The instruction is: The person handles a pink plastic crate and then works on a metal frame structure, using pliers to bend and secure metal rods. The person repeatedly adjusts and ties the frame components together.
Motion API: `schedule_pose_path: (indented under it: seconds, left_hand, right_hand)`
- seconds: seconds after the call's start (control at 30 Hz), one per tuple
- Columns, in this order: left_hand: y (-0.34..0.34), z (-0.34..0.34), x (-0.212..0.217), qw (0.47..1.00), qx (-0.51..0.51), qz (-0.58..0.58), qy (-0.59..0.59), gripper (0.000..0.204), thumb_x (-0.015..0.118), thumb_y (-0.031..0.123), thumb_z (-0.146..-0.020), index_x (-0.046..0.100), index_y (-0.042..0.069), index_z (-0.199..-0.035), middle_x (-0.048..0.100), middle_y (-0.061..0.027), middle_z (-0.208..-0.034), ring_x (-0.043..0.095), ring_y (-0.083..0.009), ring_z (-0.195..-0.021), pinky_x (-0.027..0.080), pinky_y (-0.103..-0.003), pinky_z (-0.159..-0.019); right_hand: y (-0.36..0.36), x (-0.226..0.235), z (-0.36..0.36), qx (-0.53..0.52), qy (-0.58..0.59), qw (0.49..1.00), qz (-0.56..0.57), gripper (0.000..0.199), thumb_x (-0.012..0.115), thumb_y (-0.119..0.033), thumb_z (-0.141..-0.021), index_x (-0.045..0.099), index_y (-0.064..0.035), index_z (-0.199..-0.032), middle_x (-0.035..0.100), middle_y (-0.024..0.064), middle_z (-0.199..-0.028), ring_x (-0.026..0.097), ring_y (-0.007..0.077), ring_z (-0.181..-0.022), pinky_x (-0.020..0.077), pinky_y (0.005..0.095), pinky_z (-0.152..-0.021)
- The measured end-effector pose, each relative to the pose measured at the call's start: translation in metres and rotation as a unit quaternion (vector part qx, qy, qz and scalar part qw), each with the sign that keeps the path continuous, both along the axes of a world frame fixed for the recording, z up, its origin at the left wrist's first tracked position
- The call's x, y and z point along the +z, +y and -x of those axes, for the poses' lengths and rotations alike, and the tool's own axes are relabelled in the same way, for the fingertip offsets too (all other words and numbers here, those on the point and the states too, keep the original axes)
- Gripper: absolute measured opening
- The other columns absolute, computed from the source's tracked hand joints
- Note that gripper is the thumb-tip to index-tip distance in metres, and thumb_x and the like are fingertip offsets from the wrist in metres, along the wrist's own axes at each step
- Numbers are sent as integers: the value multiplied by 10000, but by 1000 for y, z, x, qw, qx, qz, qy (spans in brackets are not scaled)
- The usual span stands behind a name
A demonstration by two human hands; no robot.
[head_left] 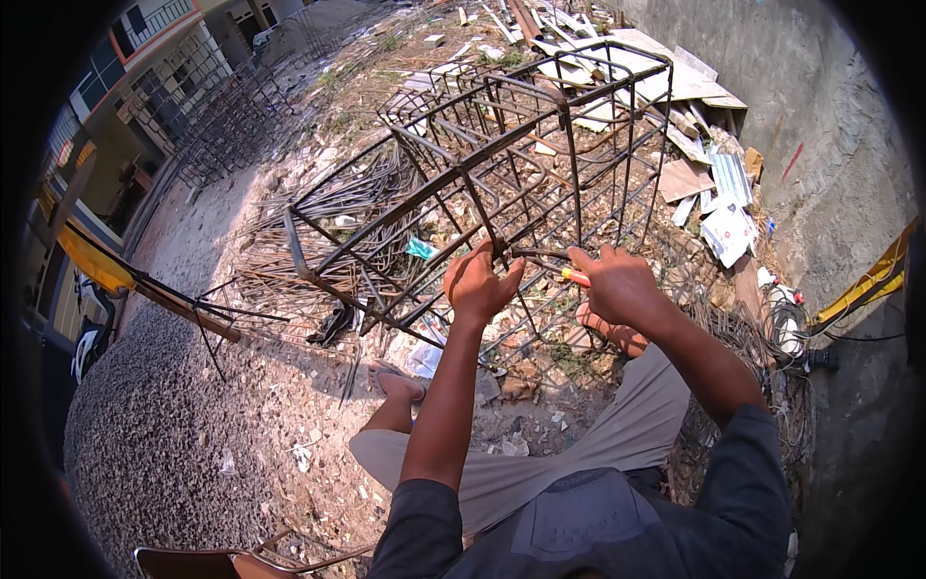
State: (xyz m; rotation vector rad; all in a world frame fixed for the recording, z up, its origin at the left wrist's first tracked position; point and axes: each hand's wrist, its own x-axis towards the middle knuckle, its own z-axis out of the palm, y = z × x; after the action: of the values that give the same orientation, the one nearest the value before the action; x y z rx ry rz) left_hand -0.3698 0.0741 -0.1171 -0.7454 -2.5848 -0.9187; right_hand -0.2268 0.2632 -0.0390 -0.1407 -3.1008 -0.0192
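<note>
A rebar cage [522, 133] of long bars and square stirrups stands in front of me at about hand height. My left hand [479, 283] grips it at a joint where a stirrup meets a bar, thumb stretched to the right. My right hand [622, 287] is closed around the red and yellow handles of pincers [576, 277]. The dark metal end of the pincers points left toward the same joint, close to my left fingertips. Whether its jaws hold a tie wire is too small to make out.
Loose rods [318, 232] lie in a pile left of the cage. A gravel heap [154, 434] is at the lower left. Boards and sheet scraps [694, 183] lean along the concrete wall [820, 145] at right. Tangled cables [786, 323] lie at the wall's foot. Rubble covers the ground.
</note>
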Motion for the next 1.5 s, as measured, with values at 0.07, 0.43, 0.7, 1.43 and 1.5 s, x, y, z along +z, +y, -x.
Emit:
schedule_pose_path:
  seconds: [0.07,0.43,0.7,1.43,1.5]
  left_hand:
    - [0,0,1,1000,1,3,-2,516,749,548,-804,711,123,-1094,754,-109,-962,686,-335,-943,501,-447,-873]
    - [-1,0,5,1000,-7,12,-27,542,740,569,-812,703,113,-1103,757,-103,-976,692,-324,-952,497,-447,-883]
    - [-1,-1,7,999,-13,10,-46,586,733,594,-814,703,92,-1116,752,-122,-989,679,-332,-1016,482,-464,-923]
    - [-1,0,1,1000,0,21,7,586,751,584,-809,712,86,-1116,750,-123,-967,685,-323,-940,506,-424,-884]
    - [-1,-3,6,1000,-3,20,-2,573,753,576,-811,712,92,-1115,751,-112,-958,685,-316,-934,503,-424,-883]
  right_hand:
    - [1,-3,1,1,11,1000,2,389,656,-198,-903,572,-101,-1270,655,201,-1006,680,360,-933,549,469,-748]
    - [2,-2,2,-4,7,1000,3,297,654,-211,-916,574,-42,-1146,645,200,-970,679,363,-914,547,485,-729]
    - [2,-2,0,4,35,999,-3,252,658,-223,-918,595,-39,-1078,644,200,-973,675,360,-947,551,486,-722]
    - [-3,-8,-5,20,73,997,-24,277,644,-222,-948,592,-11,-1120,632,199,-959,661,350,-926,558,462,-698]
    - [-1,-11,-5,24,86,996,-29,283,637,-242,-963,592,-9,-1116,627,193,-948,659,345,-919,557,463,-696]
